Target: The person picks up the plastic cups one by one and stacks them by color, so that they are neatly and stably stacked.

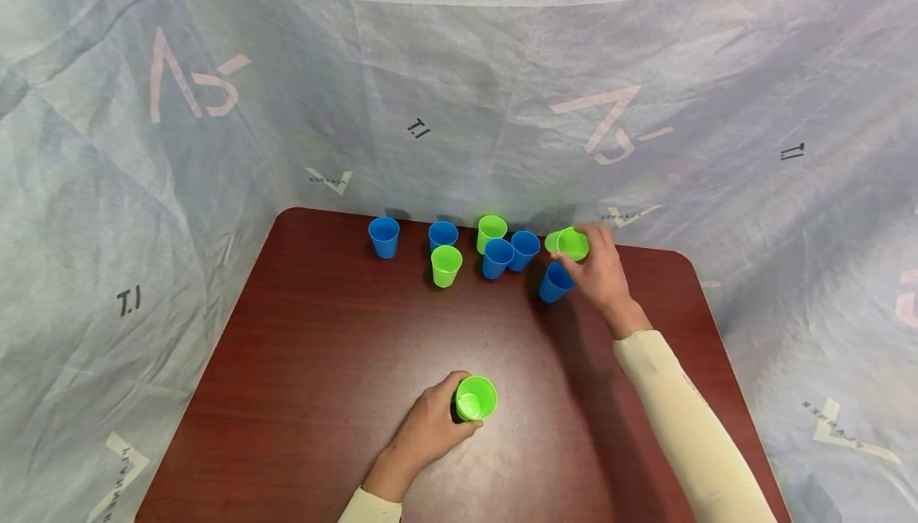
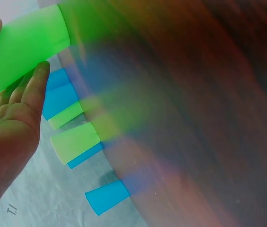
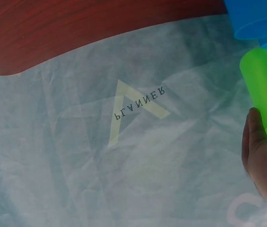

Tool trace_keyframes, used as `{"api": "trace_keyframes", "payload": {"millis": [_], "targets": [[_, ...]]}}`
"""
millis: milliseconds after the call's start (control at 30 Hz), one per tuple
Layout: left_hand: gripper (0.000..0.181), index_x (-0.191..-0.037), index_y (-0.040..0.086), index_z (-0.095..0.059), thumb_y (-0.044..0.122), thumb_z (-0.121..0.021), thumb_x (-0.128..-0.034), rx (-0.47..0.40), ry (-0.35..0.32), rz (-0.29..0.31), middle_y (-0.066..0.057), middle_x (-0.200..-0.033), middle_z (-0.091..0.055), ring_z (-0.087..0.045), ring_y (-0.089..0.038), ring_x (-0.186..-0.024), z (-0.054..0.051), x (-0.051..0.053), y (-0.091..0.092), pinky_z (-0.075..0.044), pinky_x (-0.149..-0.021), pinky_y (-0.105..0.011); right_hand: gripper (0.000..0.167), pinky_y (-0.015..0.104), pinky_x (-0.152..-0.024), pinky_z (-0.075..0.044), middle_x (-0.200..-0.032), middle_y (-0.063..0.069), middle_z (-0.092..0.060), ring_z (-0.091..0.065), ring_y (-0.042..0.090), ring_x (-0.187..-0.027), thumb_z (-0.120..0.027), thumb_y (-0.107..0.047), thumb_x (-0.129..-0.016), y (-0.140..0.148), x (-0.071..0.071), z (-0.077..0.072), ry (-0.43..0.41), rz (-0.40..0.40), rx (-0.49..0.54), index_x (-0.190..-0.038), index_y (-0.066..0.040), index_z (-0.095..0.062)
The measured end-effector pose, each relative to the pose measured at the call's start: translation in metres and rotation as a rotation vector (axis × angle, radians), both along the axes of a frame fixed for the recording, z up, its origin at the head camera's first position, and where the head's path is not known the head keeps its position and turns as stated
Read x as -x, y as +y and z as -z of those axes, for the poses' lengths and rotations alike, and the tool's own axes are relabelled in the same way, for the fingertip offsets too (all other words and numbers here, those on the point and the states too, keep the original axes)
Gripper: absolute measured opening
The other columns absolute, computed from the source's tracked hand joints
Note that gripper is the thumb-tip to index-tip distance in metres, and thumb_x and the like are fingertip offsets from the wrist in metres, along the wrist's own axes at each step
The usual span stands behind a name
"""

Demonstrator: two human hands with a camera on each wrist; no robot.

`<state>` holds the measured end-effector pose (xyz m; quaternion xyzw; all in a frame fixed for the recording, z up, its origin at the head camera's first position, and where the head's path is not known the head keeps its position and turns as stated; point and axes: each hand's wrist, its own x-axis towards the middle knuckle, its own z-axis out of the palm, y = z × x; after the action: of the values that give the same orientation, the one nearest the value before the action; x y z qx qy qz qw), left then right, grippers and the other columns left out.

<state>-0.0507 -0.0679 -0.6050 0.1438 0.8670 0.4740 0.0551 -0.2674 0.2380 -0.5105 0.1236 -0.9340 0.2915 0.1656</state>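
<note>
A lime-green cup (image 1: 476, 398) is grasped round its side by the left hand (image 1: 426, 427), its mouth facing up, at the near middle of a reddish-brown wood-grain table (image 1: 344, 363). A second lime-green cup (image 1: 573, 244) is pinched by the right hand (image 1: 601, 272) near the far edge, tilted, with its base pointed left. Just below that hand a blue cup (image 1: 555, 284) is seen. Farther left, four blue cups (image 1: 384, 239) and two upright green cups (image 1: 446, 268) are loosely grouped. The table is enclosed by grey printed cloth (image 1: 473, 68).
</note>
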Motion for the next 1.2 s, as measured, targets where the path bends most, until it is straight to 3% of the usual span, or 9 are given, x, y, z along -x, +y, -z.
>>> {"api": "trace_keyframes", "payload": {"millis": [333,667,1033,1200], "targets": [[0.068,-0.138,0.014,-0.058,0.019,-0.093,-0.0793,0.004,-0.023,0.001,-0.007,-0.121,-0.076,-0.073,-0.023,-0.109,0.000,0.001,0.000,-0.059,-0.094,-0.040,0.067,0.053,-0.088,-0.057,-0.134,0.022,-0.053,-0.056,0.036,-0.109,-0.088,-0.022,-0.088,0.000,-0.006,0.002,0.033,-0.008,-0.009,-0.142,-0.003,-0.055],[0.068,-0.137,0.012,-0.058,0.016,-0.093,-0.0783,-0.006,0.009,0.004,-0.010,-0.119,-0.076,-0.074,-0.026,-0.106,-0.002,0.000,0.000,-0.060,-0.091,-0.041,0.065,0.049,-0.079,-0.054,-0.131,0.022,-0.054,-0.055,0.033,-0.101,-0.089,-0.020,-0.086,-0.004,-0.015,0.000,0.076,-0.026,-0.009,-0.139,-0.001,-0.057],[0.069,-0.137,0.012,-0.058,0.016,-0.093,-0.0780,-0.003,-0.003,0.006,-0.010,-0.122,-0.076,-0.074,-0.026,-0.109,-0.002,0.003,0.000,-0.059,-0.094,-0.044,0.063,0.043,-0.072,-0.053,-0.126,0.020,-0.056,-0.056,0.029,-0.086,-0.091,-0.022,-0.084,-0.002,-0.021,0.000,0.096,-0.041,-0.028,-0.135,-0.001,-0.059],[0.070,-0.139,0.013,-0.057,0.019,-0.092,-0.0794,0.007,-0.029,0.005,-0.008,-0.123,-0.075,-0.073,-0.024,-0.110,0.000,0.001,-0.001,-0.059,-0.093,-0.042,0.064,0.040,-0.071,-0.053,-0.127,0.019,-0.056,-0.057,0.029,-0.088,-0.091,-0.022,-0.084,-0.001,-0.028,0.004,0.083,-0.045,-0.031,-0.136,-0.002,-0.059]]}}
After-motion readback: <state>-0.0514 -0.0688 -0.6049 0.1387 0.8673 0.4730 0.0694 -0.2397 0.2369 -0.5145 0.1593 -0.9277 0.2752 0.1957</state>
